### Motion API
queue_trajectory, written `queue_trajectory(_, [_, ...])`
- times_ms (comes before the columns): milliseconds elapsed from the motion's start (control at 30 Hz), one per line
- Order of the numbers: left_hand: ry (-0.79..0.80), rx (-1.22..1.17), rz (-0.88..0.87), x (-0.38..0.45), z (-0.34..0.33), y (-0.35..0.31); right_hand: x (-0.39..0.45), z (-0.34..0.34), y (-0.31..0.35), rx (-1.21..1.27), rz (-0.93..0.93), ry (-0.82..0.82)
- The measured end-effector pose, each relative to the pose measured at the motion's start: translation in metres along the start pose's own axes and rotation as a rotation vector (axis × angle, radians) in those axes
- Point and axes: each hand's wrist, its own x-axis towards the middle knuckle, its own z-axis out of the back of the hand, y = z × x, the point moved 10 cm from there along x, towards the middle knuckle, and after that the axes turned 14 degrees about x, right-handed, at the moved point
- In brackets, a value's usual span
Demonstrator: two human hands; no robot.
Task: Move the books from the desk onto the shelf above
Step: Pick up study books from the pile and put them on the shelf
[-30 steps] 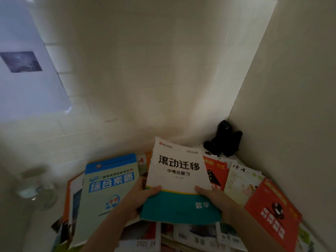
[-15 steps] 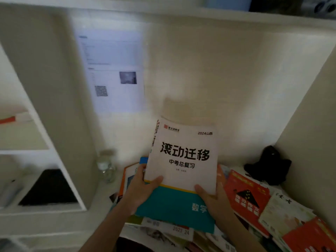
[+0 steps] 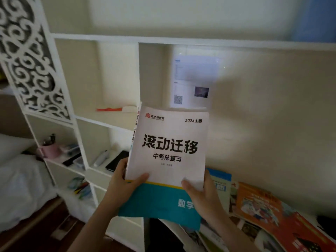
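A white and teal book [image 3: 169,153] with large black characters on its cover is held upright in front of me, lifted off the desk. My left hand [image 3: 123,186] grips its lower left edge, thumb on the cover. My right hand [image 3: 201,199] grips its lower right edge, thumb on the cover too. Several other books [image 3: 269,215] lie spread on the desk at the lower right, among them an orange one and a blue-topped one [image 3: 221,182]. The white shelf board [image 3: 181,40] above the desk runs across the upper view.
A white shelving unit [image 3: 81,142] stands at left, holding a pink cup [image 3: 50,150], a dark tablet [image 3: 117,160] and an orange-and-white item [image 3: 116,109]. A carved white panel [image 3: 27,57] is at far left. A printed sheet [image 3: 194,82] hangs on the wall. A bed [image 3: 21,179] lies lower left.
Both hands have raised the book higher off the pile, and my view has swung left and up, bringing the shelving unit and the shelf board into sight.
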Motion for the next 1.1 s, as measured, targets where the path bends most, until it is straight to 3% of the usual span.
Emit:
queue_trajectory(200, [-0.201,-0.034,-0.068,-0.008,0.089,-0.036,0.017,-0.073,0.053,0.006,0.119,0.195])
queue_trajectory(333, [-0.362,-0.097,-0.173,0.002,0.149,-0.09,0.045,-0.12,0.133,-0.041,0.31,0.299])
queue_trajectory(433, [-0.398,-0.163,-0.245,0.022,0.18,-0.136,0.072,-0.149,0.191,-0.046,0.383,0.359])
queue_trajectory(567, [-0.482,-0.196,-0.358,0.064,0.222,-0.208,0.125,-0.18,0.279,-0.122,0.513,0.356])
queue_trajectory(767, [-0.546,-0.192,-0.512,0.152,0.264,-0.3,0.227,-0.209,0.38,-0.273,0.661,0.225])
queue_trajectory(933, [-0.59,-0.176,-0.577,0.221,0.27,-0.331,0.307,-0.221,0.401,-0.289,0.637,0.201])
queue_trajectory(1100, [-0.599,-0.18,-0.537,0.277,0.267,-0.323,0.367,-0.23,0.387,-0.263,0.531,0.241])
